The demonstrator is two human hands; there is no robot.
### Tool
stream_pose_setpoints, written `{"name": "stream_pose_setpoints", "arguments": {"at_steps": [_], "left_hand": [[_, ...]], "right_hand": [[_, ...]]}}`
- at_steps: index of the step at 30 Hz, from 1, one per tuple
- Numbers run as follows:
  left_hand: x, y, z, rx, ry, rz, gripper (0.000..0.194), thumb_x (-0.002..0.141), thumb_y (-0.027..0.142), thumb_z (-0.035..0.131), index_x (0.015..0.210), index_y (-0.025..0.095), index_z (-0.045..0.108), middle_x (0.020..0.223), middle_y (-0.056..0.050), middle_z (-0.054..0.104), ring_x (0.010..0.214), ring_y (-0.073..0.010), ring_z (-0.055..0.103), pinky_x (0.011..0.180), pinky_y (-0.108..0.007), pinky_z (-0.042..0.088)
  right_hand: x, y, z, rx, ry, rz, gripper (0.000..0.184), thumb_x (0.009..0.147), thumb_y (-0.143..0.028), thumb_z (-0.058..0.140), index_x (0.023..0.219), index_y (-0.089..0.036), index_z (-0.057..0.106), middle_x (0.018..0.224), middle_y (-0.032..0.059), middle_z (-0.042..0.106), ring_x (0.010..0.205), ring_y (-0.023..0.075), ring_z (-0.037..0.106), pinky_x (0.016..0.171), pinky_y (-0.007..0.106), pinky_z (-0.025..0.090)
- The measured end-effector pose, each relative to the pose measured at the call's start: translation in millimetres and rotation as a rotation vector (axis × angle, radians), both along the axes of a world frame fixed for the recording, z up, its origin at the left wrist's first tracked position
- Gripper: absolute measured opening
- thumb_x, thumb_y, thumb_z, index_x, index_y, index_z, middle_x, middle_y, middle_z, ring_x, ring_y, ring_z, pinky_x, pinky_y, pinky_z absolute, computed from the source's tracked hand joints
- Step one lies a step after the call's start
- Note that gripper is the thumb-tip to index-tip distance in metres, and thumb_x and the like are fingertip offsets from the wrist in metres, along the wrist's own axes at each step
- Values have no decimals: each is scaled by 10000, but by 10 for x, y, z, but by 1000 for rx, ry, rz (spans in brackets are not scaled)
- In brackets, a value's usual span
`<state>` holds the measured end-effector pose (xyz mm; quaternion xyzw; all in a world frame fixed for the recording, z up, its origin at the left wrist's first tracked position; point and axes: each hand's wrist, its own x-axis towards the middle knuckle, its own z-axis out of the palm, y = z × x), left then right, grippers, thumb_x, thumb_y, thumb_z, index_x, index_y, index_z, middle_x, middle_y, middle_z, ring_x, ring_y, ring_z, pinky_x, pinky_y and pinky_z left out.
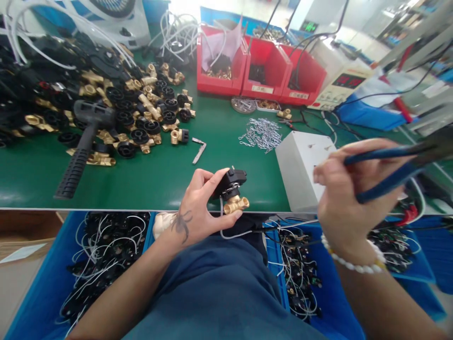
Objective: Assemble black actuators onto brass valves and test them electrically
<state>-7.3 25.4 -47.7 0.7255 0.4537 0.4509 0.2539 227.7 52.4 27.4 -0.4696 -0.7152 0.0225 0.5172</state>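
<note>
My left hand [203, 200] is closed around a valve with a black actuator head [235, 177] and a brass body [236, 204], near the table's front edge. A white cable [233, 236] runs from it toward the right. Raised over the right side, my right hand [354, 189] grips blue-handled pliers [384, 174], whose dark jaws reach the right edge, blurred. Below and left of the pliers stands a grey-white box [300, 165] with small switches on top. A bent metal tool [200, 150] lies on the green table [226, 137] beyond my left hand.
Brass valves with black caps [138, 123] pile up at the left, with a black-handled mallet [83, 146] on them. Small wire clips [262, 134] lie mid-table before red bins [222, 80]. A power supply [343, 80] stands back right. Blue crates [31, 288] sit below the edge.
</note>
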Motion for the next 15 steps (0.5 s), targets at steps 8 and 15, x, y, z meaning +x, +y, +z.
{"name": "stream_pose_setpoints", "arguments": {"at_steps": [8,15], "left_hand": [[1,-4,0,2,-1,-3,715,774,343,772,1424,176,527,1087,-59,504,992,-193,566,811,-319,618],[0,0,4,8,22,-9,713,778,338,770,1417,130,533,1081,-65,510,980,-186,565,829,-311,611]], "right_hand": [[32,27,22,-115,-153,78,134,943,-214,596,1073,-243,611,867,20,604,668,147,546,636,302,463],[-21,9,-3,-256,-425,305,123,872,-153,608,958,-237,634,783,4,619,638,150,587,557,273,439]]}}
